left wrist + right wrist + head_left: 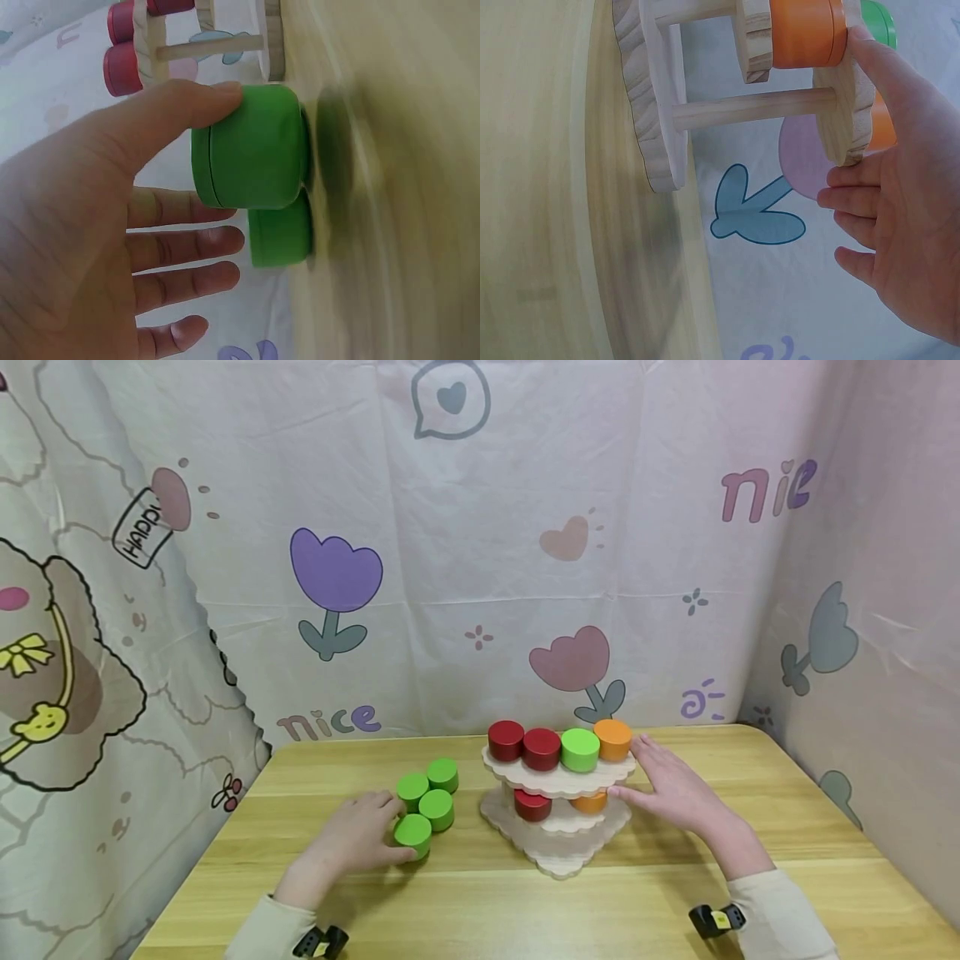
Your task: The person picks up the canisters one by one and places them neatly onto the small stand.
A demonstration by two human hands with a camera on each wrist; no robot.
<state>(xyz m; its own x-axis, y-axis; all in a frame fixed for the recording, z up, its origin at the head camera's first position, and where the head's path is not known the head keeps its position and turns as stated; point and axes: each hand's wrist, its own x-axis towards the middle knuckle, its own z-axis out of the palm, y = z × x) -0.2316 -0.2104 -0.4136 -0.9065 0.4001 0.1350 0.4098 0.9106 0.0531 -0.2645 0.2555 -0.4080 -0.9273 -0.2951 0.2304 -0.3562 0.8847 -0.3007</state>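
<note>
My left hand (352, 831) has its thumb and index finger about the nearest green round block (413, 835), pinching its sides; the other fingers extend past it in the left wrist view. Three more green blocks (437, 810) cluster just behind. A tiered wooden stand (558, 853) with scalloped shelves stands right of them. Its top shelf bears two red blocks (542, 750), a light green block (580, 751) and an orange block (612, 741). My right hand (678, 785) is at that shelf's right edge, thumb tip at the rim, fingers fairly straight alongside.
Lower on the stand sit a red block (532, 807) and another orange block (808, 34), partly hidden by the top shelf. Wooden posts (754, 109) join the tiers. Behind the wooden table (480, 910) hangs a printed curtain (465, 543), which also runs along both sides.
</note>
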